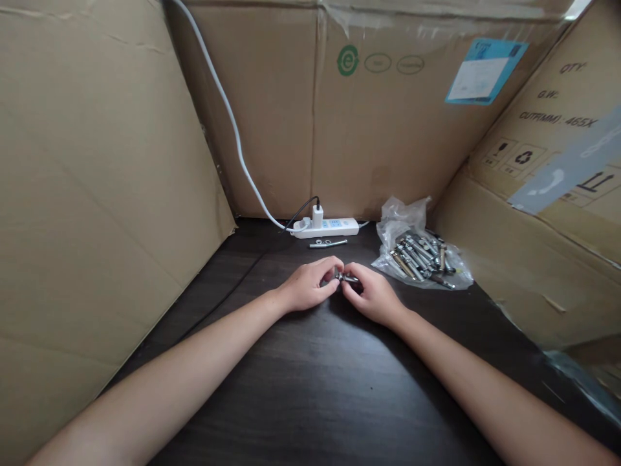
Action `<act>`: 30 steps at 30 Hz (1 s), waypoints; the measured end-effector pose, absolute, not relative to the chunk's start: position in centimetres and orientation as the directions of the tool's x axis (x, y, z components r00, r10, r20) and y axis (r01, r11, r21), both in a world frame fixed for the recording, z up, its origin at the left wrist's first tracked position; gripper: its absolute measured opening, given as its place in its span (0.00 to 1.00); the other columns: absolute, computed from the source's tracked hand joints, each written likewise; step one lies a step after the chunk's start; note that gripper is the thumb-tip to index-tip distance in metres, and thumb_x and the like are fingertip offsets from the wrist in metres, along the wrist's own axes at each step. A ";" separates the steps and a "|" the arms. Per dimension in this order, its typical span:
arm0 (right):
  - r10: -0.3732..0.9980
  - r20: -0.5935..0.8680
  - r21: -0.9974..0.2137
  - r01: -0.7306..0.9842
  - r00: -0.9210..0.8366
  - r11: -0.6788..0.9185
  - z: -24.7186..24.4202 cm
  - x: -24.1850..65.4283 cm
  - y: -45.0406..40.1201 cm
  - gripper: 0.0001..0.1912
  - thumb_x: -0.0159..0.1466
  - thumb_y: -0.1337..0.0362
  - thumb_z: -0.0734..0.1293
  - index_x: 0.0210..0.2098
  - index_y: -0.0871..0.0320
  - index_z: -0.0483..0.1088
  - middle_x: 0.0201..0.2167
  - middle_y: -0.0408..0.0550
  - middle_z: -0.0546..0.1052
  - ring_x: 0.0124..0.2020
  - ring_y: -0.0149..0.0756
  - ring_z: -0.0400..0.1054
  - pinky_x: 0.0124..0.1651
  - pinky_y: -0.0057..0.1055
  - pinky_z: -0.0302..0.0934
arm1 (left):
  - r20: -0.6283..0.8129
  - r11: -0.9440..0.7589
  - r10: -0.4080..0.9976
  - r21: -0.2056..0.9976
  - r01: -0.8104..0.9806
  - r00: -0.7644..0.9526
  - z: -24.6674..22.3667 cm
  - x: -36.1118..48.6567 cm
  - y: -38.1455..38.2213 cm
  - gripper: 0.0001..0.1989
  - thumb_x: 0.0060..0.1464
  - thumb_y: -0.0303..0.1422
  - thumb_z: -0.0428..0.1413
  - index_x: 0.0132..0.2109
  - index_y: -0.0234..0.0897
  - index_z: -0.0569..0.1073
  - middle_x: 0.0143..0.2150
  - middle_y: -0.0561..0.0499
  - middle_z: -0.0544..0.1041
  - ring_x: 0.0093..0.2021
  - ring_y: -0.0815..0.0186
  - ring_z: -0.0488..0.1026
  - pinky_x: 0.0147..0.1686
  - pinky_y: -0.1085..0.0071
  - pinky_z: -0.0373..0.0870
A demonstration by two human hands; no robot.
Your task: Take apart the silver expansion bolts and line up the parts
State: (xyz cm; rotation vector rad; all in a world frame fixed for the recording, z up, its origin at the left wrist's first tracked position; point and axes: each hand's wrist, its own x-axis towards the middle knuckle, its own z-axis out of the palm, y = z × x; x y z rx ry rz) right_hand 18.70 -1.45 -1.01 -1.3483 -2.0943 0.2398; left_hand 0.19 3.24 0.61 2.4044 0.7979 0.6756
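Observation:
Both hands meet over the dark table, around one small metal bolt [350,279] that lies roughly level between them. My left hand [310,283] pinches the bolt's left end with thumb and fingertips. The fingers of my right hand [372,294] close round its shaft and partly hide it. Just beyond the hands lies another metal rod-like bolt [328,244], with small washers [328,242] beside it. To the right, an open clear plastic bag [405,220] holds several metal bolts [420,255].
A white power strip [342,227] with a plugged-in charger [317,216] lies at the back of the dark table [310,388]. A black cable [233,291] crosses the left side. Cardboard boxes [272,116] wall in the left, back and right.

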 end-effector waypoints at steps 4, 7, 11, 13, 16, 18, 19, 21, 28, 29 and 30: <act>0.870 0.414 -0.472 0.754 -0.267 0.456 -1.1 18.7 -1.4 0.07 0.60 0.65 0.61 0.38 0.54 0.66 0.32 0.45 0.73 0.32 0.35 0.66 0.37 0.29 0.59 | 0.278 -0.703 0.639 0.589 0.398 0.717 0.6 0.3 3.2 0.07 0.55 0.31 0.49 0.43 0.40 0.65 0.30 0.57 0.65 0.27 0.72 0.61 0.30 0.75 0.59; 0.868 0.416 -0.469 0.755 -0.269 0.459 -1.1 18.7 -1.4 0.07 0.61 0.64 0.61 0.39 0.55 0.66 0.33 0.45 0.73 0.33 0.35 0.66 0.37 0.29 0.59 | 0.266 -0.694 0.647 0.595 0.407 0.714 0.6 0.3 3.3 0.07 0.55 0.32 0.50 0.43 0.41 0.65 0.30 0.57 0.65 0.27 0.72 0.61 0.29 0.75 0.58; 0.870 0.422 -0.466 0.762 -0.255 0.449 -1.0 18.7 -1.5 0.07 0.60 0.64 0.61 0.39 0.55 0.66 0.32 0.45 0.73 0.32 0.35 0.66 0.36 0.29 0.59 | 0.250 -0.684 0.653 0.601 0.415 0.715 0.6 0.3 3.3 0.07 0.56 0.33 0.50 0.42 0.41 0.64 0.29 0.58 0.65 0.27 0.72 0.62 0.28 0.75 0.57; 0.874 0.418 -0.469 0.765 -0.248 0.441 -0.9 18.7 -1.6 0.07 0.60 0.64 0.61 0.38 0.55 0.66 0.32 0.45 0.73 0.32 0.35 0.66 0.36 0.29 0.59 | 0.238 -0.679 0.657 0.600 0.424 0.715 0.6 0.3 3.3 0.07 0.56 0.34 0.50 0.42 0.41 0.65 0.29 0.57 0.66 0.27 0.71 0.62 0.28 0.75 0.57; 0.878 0.418 -0.473 0.769 -0.234 0.431 -0.8 18.7 -1.6 0.06 0.60 0.64 0.61 0.37 0.55 0.66 0.32 0.45 0.73 0.31 0.34 0.66 0.35 0.28 0.58 | 0.219 -0.680 0.656 0.587 0.440 0.722 0.5 0.3 3.5 0.06 0.57 0.34 0.49 0.42 0.40 0.66 0.29 0.57 0.67 0.27 0.71 0.63 0.28 0.75 0.56; 0.877 0.425 -0.479 0.767 -0.223 0.427 -0.8 18.7 -1.6 0.06 0.60 0.64 0.61 0.37 0.55 0.66 0.31 0.45 0.73 0.31 0.34 0.66 0.34 0.28 0.58 | 0.210 -0.698 0.642 0.558 0.449 0.737 0.4 0.2 3.7 0.05 0.57 0.34 0.48 0.38 0.39 0.66 0.29 0.56 0.69 0.28 0.70 0.64 0.28 0.74 0.56; 0.877 0.429 -0.483 0.765 -0.216 0.425 -0.8 18.7 -1.6 0.06 0.60 0.64 0.61 0.37 0.55 0.66 0.31 0.45 0.73 0.30 0.34 0.66 0.34 0.28 0.58 | 0.210 -0.711 0.634 0.538 0.453 0.744 0.3 0.2 3.8 0.05 0.57 0.34 0.48 0.36 0.38 0.66 0.28 0.56 0.69 0.28 0.70 0.64 0.28 0.74 0.56; 0.876 0.434 -0.489 0.762 -0.209 0.424 -0.8 18.7 -1.5 0.06 0.60 0.64 0.61 0.37 0.56 0.66 0.31 0.45 0.73 0.30 0.33 0.66 0.34 0.28 0.58 | 0.224 -0.734 0.620 0.504 0.455 0.752 0.2 0.2 3.8 0.08 0.57 0.33 0.47 0.31 0.37 0.65 0.27 0.55 0.69 0.28 0.69 0.64 0.29 0.73 0.56; 0.889 0.410 -0.489 0.775 -0.201 0.401 -0.9 18.8 -1.4 0.06 0.60 0.63 0.61 0.36 0.56 0.65 0.29 0.44 0.72 0.28 0.32 0.64 0.33 0.27 0.57 | 0.360 -0.733 0.638 0.554 0.394 0.681 0.5 0.1 3.5 0.04 0.55 0.30 0.48 0.39 0.38 0.64 0.29 0.57 0.66 0.27 0.71 0.61 0.29 0.75 0.57; 0.891 0.406 -0.487 0.777 -0.203 0.399 -0.9 18.8 -1.5 0.06 0.60 0.63 0.61 0.36 0.56 0.66 0.29 0.43 0.71 0.28 0.32 0.64 0.33 0.27 0.57 | 0.369 -0.736 0.634 0.557 0.385 0.680 0.5 0.1 3.4 0.05 0.54 0.30 0.48 0.40 0.39 0.64 0.30 0.57 0.65 0.27 0.72 0.61 0.29 0.75 0.58; 0.892 0.403 -0.486 0.777 -0.206 0.399 -0.9 18.8 -1.5 0.06 0.60 0.63 0.61 0.36 0.56 0.66 0.29 0.43 0.72 0.28 0.32 0.64 0.33 0.27 0.57 | 0.371 -0.742 0.625 0.555 0.375 0.687 0.6 0.1 3.4 0.06 0.54 0.29 0.49 0.41 0.39 0.64 0.30 0.57 0.65 0.27 0.72 0.61 0.29 0.75 0.58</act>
